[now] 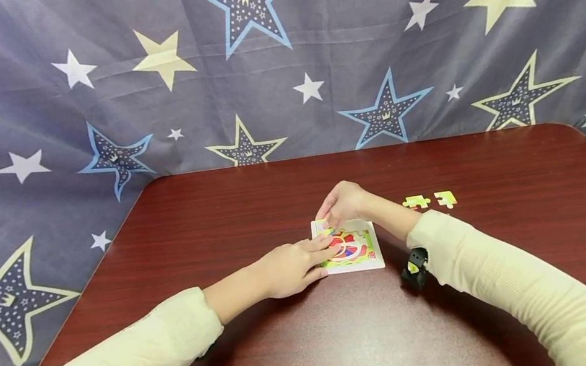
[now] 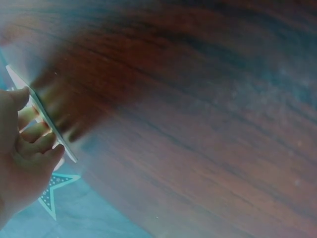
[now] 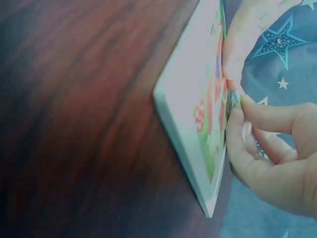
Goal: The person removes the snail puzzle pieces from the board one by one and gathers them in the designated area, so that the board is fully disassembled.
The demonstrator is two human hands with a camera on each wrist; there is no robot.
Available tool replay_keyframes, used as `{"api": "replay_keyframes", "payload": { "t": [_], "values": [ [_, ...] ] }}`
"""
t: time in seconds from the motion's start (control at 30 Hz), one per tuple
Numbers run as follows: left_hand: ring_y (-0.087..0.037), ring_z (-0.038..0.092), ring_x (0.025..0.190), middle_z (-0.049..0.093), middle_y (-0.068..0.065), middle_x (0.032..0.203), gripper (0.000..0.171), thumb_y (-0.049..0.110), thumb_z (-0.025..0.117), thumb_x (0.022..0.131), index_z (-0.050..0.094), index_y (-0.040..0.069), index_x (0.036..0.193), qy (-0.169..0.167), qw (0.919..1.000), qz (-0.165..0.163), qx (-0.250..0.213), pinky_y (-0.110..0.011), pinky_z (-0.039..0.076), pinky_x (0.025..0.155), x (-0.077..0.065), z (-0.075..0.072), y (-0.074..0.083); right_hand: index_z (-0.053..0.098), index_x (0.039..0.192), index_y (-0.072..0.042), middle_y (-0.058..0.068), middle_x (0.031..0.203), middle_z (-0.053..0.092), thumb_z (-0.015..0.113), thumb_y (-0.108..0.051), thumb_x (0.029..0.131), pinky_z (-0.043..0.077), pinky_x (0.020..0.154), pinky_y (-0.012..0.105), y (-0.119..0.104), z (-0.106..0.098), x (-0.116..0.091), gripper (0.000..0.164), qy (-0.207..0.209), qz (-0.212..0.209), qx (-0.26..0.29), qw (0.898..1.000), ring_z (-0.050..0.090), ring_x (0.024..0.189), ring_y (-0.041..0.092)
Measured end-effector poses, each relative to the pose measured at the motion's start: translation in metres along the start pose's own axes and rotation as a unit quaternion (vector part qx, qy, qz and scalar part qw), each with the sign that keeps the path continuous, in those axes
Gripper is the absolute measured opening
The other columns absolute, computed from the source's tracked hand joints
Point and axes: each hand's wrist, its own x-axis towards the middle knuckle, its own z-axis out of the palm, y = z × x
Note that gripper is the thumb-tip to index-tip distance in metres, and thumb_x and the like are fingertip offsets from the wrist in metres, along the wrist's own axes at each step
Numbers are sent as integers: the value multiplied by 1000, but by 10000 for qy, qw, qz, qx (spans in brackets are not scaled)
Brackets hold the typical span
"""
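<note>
A jigsaw puzzle board [image 1: 374,246] with a white border and a colourful red, green and yellow picture lies on the table. My left hand [image 1: 290,268] reaches in from the left, its fingers stretched over the board's left part. In the left wrist view, that hand [image 2: 29,144] is at the board's edge [image 2: 49,121]. Over the upper left of the board, my right hand [image 1: 345,202] pinches a small puzzle piece [image 3: 236,100] between thumb and fingertips. The fingers hide much of this piece, and both hands cover the picture's left side.
Two loose yellow puzzle pieces, one interlocking piece [image 1: 416,202] and another [image 1: 446,199], lie right of the board beyond the right forearm. The dark red wooden table [image 1: 229,210] ends at a grey star-patterned cloth [image 1: 257,88]. A black device [image 1: 416,269] hangs at the right wrist.
</note>
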Motion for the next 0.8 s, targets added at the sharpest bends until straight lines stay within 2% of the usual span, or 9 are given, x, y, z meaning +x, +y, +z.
{"api": "replay_keyframes", "payload": {
  "t": [0.17,0.3,0.4,0.6,0.8],
  "values": [
    [-24,39,142,39,-7,154,48,33,49,100,44,18,146,91,9999,-36,121,-43,41,111,0,1,0,78,92,-6,3,78,76,73,-1,70,49,61,18,1,-3,0,23,198,-177,-16,9996,58,69,6],
    [-22,39,142,40,-7,153,48,31,49,100,44,18,146,100,9998,-1,161,-42,42,110,0,2,1,76,98,-1,3,74,74,72,0,74,57,67,22,1,-9,1,24,404,-89,576,9975,60,64,3],
    [-22,40,142,40,-8,153,48,30,49,100,43,18,146,64,9999,-10,157,-42,43,109,-1,2,1,73,103,4,1,72,71,70,3,77,59,75,27,2,-13,0,27,212,-4,929,9954,61,62,4],
    [-25,41,141,42,-9,152,48,29,50,100,44,17,145,84,9999,-21,81,-43,42,110,-3,0,3,69,109,8,0,74,70,69,3,81,58,76,26,7,-18,-2,28,-221,21,1058,9941,61,64,4],
    [-23,41,141,42,-8,152,47,29,50,100,44,17,146,50,9999,-3,117,-42,42,109,-1,0,2,66,113,10,2,79,72,69,3,83,59,80,30,22,-30,-6,31,-273,38,1232,9920,63,66,3]
  ]
}}
